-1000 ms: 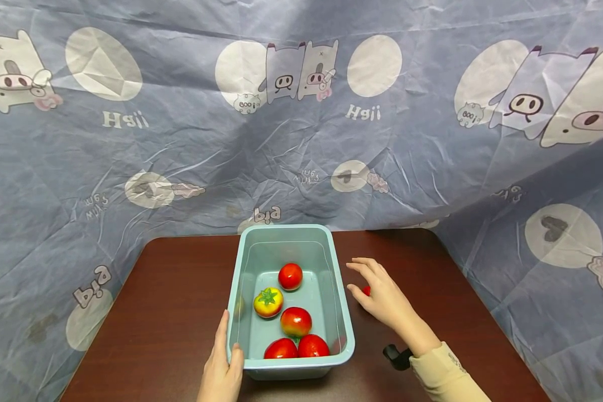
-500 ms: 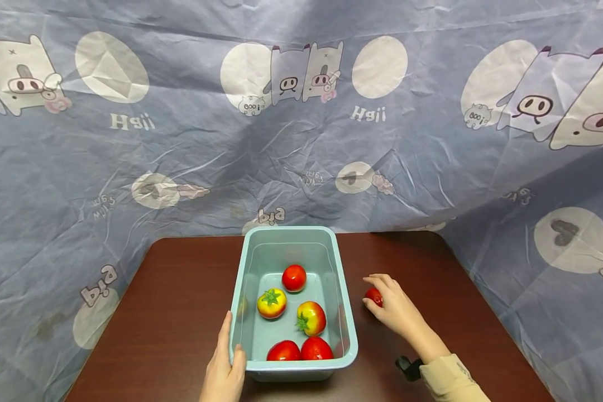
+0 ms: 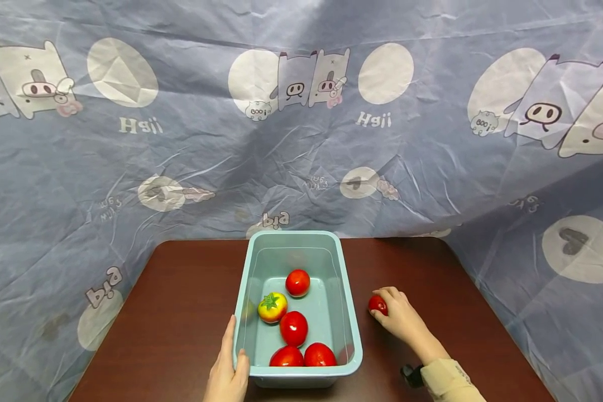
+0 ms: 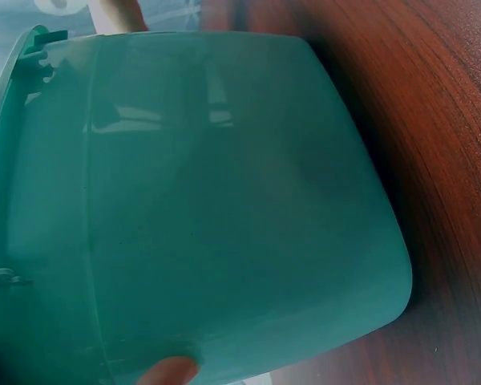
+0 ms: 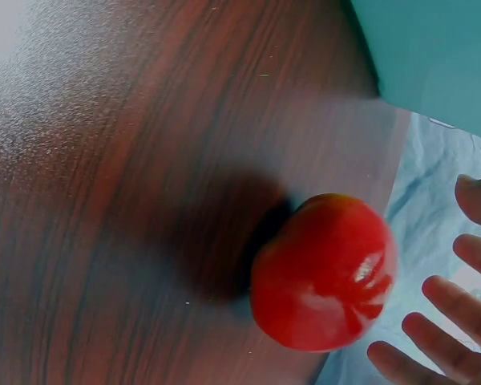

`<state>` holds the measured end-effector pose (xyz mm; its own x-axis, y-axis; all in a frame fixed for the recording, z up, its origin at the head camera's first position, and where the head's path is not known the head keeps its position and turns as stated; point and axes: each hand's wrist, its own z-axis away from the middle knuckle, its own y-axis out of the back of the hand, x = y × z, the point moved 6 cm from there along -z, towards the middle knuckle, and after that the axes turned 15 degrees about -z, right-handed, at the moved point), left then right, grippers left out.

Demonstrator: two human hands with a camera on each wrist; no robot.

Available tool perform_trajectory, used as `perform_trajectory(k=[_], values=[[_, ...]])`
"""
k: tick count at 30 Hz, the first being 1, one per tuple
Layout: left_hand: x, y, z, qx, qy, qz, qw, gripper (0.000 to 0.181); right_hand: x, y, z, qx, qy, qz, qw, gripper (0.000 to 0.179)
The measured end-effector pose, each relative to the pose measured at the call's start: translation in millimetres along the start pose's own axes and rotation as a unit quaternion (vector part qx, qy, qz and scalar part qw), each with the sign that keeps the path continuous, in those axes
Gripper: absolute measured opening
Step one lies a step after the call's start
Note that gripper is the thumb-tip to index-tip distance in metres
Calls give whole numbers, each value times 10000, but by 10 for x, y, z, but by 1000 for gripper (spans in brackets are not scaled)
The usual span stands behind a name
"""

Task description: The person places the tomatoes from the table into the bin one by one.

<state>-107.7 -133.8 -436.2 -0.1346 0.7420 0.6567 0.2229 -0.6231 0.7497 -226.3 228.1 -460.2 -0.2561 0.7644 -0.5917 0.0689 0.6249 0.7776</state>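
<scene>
In the head view a pale teal plastic bin stands on the table with several red tomatoes and a yellow-red tomato with a green leafy top in it. My left hand rests against its near left corner, fingers straight along the outer wall. A fingertip touches the bin's outer wall in the left wrist view. To the right of the bin, my right hand is close around another red tomato. The right wrist view shows the spread fingers beside this tomato.
Dark wood-grain tabletop lies under everything. A blue-grey cloth with cartoon pig prints hangs behind the table and at both sides. A black strap is at my right wrist, by the beige sleeve.
My right hand has moved from above down around the tomato right of the bin. Inside the bin, the middle tomato has rolled. My left hand stays at the bin's corner.
</scene>
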Motion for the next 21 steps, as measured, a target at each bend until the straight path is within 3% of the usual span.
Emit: perform_trajectory(k=[12,21], values=[[6,6,10,123,-73,-3,9999,66,106,-63,-8,131,-19,47,9999,46],[-7,-12,5,36,-3,4,10000,65,223,-171,-3,-118,-454,12,9989,55]])
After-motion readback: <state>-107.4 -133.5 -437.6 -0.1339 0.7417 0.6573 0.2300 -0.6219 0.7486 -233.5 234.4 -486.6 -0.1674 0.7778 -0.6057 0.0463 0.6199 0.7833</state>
